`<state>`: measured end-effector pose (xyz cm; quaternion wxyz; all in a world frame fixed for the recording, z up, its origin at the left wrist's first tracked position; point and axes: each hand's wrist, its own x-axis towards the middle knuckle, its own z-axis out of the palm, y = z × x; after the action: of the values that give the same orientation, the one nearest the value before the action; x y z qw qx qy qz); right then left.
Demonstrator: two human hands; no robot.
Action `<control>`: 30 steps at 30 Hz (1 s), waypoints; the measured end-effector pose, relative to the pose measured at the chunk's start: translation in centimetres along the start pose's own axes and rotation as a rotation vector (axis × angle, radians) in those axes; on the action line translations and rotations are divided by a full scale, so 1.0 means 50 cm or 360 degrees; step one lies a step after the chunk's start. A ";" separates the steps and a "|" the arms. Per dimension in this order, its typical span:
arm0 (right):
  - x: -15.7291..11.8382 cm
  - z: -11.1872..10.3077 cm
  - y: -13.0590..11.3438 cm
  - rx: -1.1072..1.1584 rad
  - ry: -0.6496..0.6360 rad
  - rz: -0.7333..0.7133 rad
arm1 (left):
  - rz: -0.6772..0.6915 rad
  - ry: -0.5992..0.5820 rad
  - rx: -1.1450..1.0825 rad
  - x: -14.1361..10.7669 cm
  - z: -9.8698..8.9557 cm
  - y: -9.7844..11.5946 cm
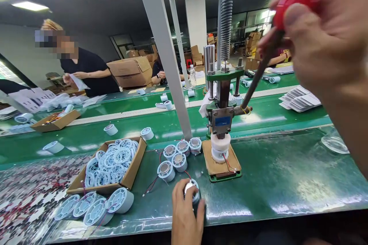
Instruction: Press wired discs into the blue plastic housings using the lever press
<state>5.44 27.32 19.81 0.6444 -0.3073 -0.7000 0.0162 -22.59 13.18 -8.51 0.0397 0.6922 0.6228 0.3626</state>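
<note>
My left hand, fingers curled, grips a pale blue round motor housing on the bench near its front edge. At the upper right, my right hand is closed around the red knob of a press lever. The hand press stands upright in front of me. Its white pressing head sits over a white round part with red and black wires, on the brown base plate. Several wired housings with silver discs stand left of the press.
A cardboard tray holds many pale blue rings. Larger housings lie before it, beside a spread of wired flat pieces. Behind runs a green conveyor belt; a white post rises there. A co-worker stands at the far left.
</note>
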 end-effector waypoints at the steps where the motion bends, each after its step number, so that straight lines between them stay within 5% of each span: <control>1: 0.013 0.015 0.020 -0.0033 -0.0062 -0.0008 | -0.0039 -0.0036 -0.0100 -0.002 0.000 0.002; 4: -0.068 0.056 0.074 0.0004 -0.0037 0.0097 | -0.0020 -0.0215 -0.0372 0.000 -0.007 -0.012; 7: -0.271 0.110 0.106 0.0151 0.0210 0.0492 | 0.0266 -0.0450 -0.0563 0.006 -0.019 -0.038; 11: -0.489 0.209 0.125 0.0134 -0.0018 0.0810 | 0.0470 -0.0444 -0.0433 0.005 -0.022 -0.049; 14: -0.535 0.274 0.130 0.0129 -0.0079 0.0909 | 0.0123 -0.0296 -0.0255 -0.004 -0.012 -0.036; 17: -0.534 0.303 0.127 -0.0035 0.0109 0.0953 | -0.0082 -0.0402 -0.0325 -0.007 -0.007 -0.024; 21: -0.534 0.260 0.138 -0.0370 0.0235 0.0969 | -0.0013 -0.0579 -0.0487 0.001 -0.019 -0.021; 30: -0.554 -0.021 0.268 -0.0999 -0.0172 0.1056 | -0.0267 -0.0471 -0.0590 -0.029 0.010 -0.020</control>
<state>11.34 25.28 -10.31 0.4427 -0.6938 -0.5675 0.0248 -23.11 12.30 -10.06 0.2867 0.6645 0.5882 0.3608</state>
